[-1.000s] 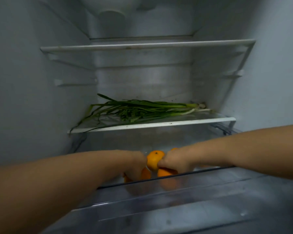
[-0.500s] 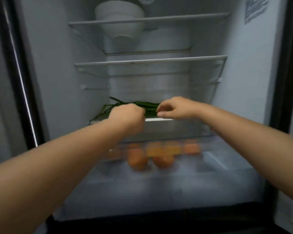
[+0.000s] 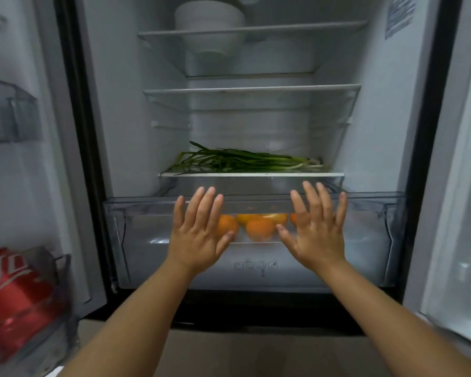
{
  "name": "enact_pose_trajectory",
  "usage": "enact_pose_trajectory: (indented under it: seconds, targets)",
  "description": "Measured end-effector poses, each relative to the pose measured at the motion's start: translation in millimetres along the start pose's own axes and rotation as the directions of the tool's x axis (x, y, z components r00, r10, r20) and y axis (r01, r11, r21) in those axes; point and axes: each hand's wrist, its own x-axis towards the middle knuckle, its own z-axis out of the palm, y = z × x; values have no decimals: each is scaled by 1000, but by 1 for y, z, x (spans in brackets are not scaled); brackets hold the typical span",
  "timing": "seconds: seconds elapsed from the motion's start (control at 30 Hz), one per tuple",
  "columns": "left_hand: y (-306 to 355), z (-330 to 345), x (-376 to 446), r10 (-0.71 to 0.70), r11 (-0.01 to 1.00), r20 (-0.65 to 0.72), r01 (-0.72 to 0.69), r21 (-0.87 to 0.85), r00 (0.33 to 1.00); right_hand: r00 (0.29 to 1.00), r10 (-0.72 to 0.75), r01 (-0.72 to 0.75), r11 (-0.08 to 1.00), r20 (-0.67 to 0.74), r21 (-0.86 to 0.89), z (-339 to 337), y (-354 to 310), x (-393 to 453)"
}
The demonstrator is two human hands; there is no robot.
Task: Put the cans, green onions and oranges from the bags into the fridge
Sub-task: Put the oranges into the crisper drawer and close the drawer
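— Oranges sat at the back of the clear drawer, behind its front wall; green onions lay along the shelf just above, red cans in the door bin.

— And your hands?

— Your left hand and right hand were flat, fingers spread, holding nothing, against that front wall. You did best to push evenly with both palms.
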Motion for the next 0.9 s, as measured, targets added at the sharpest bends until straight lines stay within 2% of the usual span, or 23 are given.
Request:
enact_pose_trajectory:
  seconds: [0.13,0.3,0.43,0.6,0.8,0.9]
  targets:
    - [-13,22,14,25,1000,6,-25,10,1000,1000,-3,2,999,-26,-39,25,-2,9]
    - [-5,64,33,-49,997,26,51,-51,998,1000,9,-9,997,-1,-76,69,6,26]
    - [-11,104,45,-53,996,8,53,-65,999,998,60,-58,996,32,-69,103,9,39]
    - [-14,160,51,-10,996,72,17,-89,997,991,85,-77,994,105,-79,151,9,43]
    - [-14,197,55,-8,997,-106,0,-77,994,998,57,-54,990,19,-127,182,15,42]
    - [-15,193,55,-7,996,-66,1,-94,998,998,55,-48,988,43,-145,179,13,42]
